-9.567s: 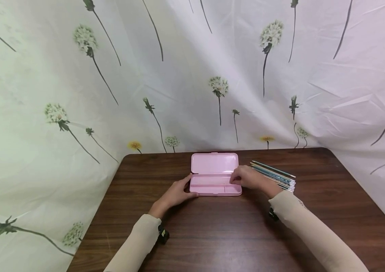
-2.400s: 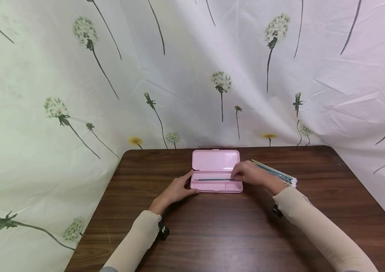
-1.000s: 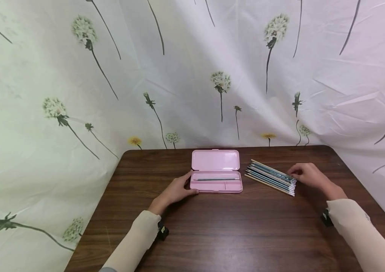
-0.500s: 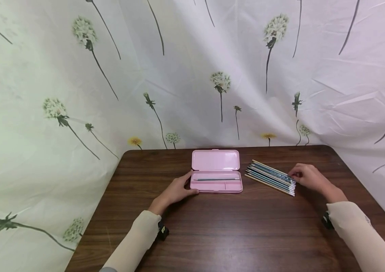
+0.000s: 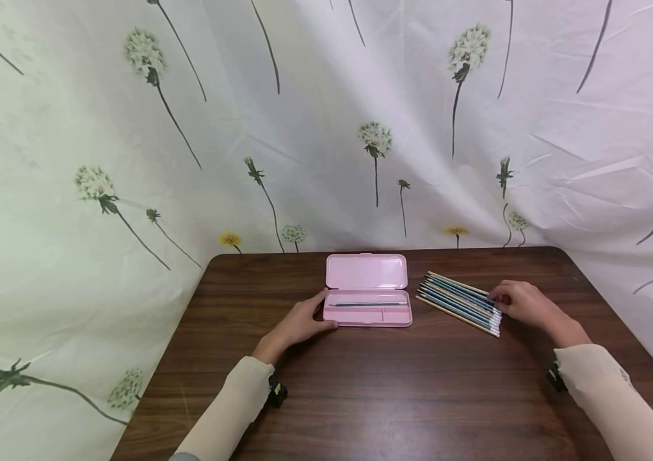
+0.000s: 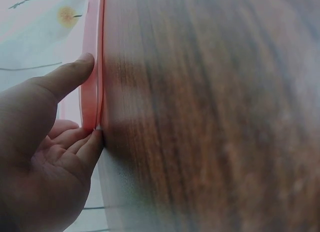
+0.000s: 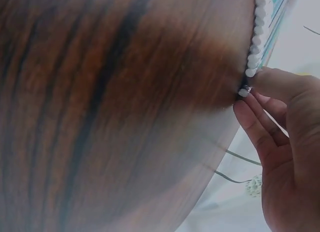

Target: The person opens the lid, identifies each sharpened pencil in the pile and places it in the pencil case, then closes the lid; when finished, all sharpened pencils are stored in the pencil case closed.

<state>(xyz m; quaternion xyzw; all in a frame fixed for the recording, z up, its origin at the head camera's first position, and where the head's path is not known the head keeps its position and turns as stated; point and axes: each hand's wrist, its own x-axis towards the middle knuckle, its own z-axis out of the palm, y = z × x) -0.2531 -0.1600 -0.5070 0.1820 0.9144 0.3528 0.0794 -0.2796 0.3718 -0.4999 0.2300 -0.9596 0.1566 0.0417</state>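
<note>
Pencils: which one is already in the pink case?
The single pencil lying lengthwise in the open pink case, in its long rear compartment. The other pencils lie in a row on the table by the right hand.

Dark wood table (image 5: 395,384), dandelion-print curtains (image 5: 315,128)

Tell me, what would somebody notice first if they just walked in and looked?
Probably the pink case, lying open in the middle of the brown table with one pencil inside. Just to its right lies a row of pencils, with the right hand at their eraser ends, while the left hand touches the case's left end.
</note>
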